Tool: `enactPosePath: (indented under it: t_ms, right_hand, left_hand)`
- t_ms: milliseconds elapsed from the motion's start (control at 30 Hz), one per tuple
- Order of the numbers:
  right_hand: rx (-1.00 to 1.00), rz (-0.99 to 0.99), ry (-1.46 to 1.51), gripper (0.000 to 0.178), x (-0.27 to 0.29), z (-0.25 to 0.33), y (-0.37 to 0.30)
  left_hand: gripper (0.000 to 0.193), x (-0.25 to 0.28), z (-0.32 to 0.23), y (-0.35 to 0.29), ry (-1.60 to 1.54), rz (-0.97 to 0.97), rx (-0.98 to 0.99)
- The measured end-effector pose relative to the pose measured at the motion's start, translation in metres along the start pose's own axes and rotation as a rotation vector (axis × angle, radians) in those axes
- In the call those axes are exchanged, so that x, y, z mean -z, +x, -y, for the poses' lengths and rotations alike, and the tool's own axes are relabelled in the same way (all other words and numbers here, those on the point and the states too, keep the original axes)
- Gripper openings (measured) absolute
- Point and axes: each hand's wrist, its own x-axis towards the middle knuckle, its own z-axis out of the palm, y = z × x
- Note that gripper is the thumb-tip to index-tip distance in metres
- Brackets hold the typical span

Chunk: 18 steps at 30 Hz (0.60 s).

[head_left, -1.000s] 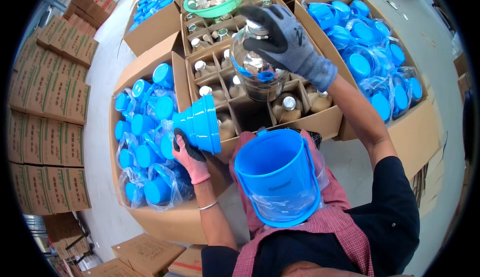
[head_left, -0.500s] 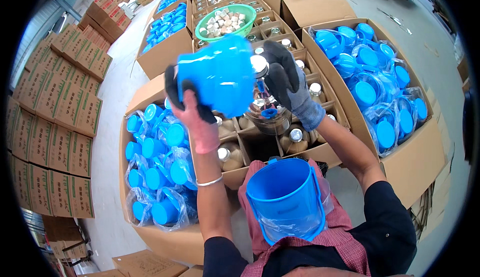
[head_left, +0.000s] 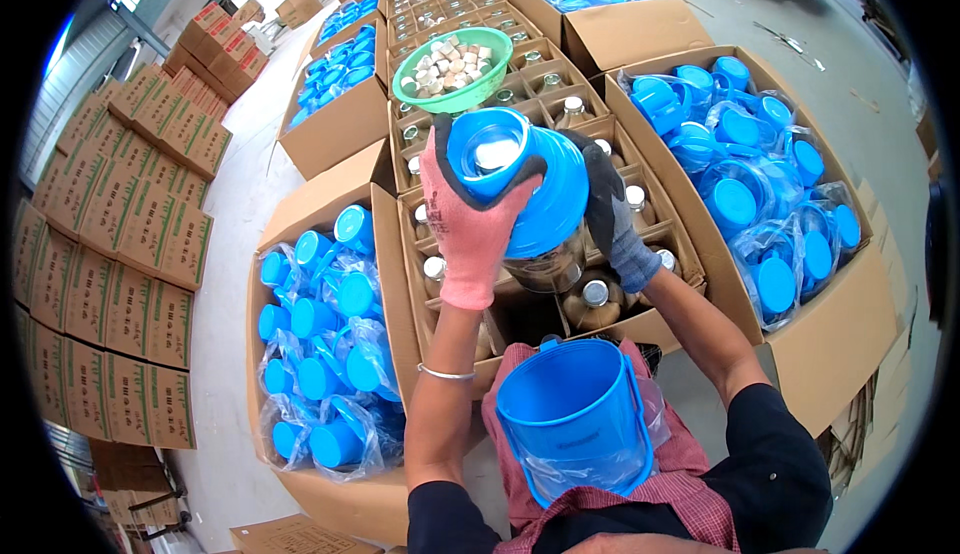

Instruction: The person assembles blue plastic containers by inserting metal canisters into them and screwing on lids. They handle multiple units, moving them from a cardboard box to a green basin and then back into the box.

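Blue sleeve: the stepped, flared plastic sleeve (head_left: 562, 194) is up in the air above the near half of the divided carton (head_left: 640, 331), tilted, its narrow open end turned up and its wide rim downward.
Cap inside: through that narrow opening I can see a pale metallic cap (head_left: 497, 155), ringed by the sleeve.
Bottle: a clear glass bottle (head_left: 548, 272) shows below the wide rim, over the compartments by the carton's near edge; whether it stands on anything I cannot tell.
Left hand: the pink-gloved left hand (head_left: 475, 209) holds the sleeve's narrow end, its fingers spread around the neck, thumb on one side.
Right hand: the grey-gloved right hand (head_left: 612, 216) lies against the sleeve's right side; its fingertips are partly hidden, so I cannot tell how tightly they close.
Divided carton: capped bottles (head_left: 596, 294) sit in its compartments, one right at the near edge.
Green basin: a basin (head_left: 460, 101) heaped with loose caps (head_left: 450, 62) rests farther back, over the carton dividers.
Lap: a blue bucket (head_left: 572, 419) sits upright just outside the carton's near edge, its mouth open.
Left carton: bagged blue cups (head_left: 320, 379) fill the box beside the divided carton's left edge.
Right carton: more bagged blue cups (head_left: 737, 204) lie along its right edge.
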Motion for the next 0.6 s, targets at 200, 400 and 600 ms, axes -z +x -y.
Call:
enactPosePath:
  t_ms: [200, 400, 600]
  right_hand:
    - [-0.091, -0.005, 0.04, 0.049, -0.001, -0.016, -0.009]
    - [-0.235, -0.017, 0.113, 0.048, -0.007, -0.013, -0.021]
    - [-0.227, 0.002, -0.019, 0.043, -0.004, -0.012, -0.035]
  left_hand:
    - [0.091, -0.002, 0.012, 0.0, -0.041, 0.037, 0.101]
    - [0.107, 0.017, 0.03, -0.011, -0.288, 0.279, 0.086]
    - [0.116, 0.025, 0.016, -0.018, -0.237, 0.417, 0.086]
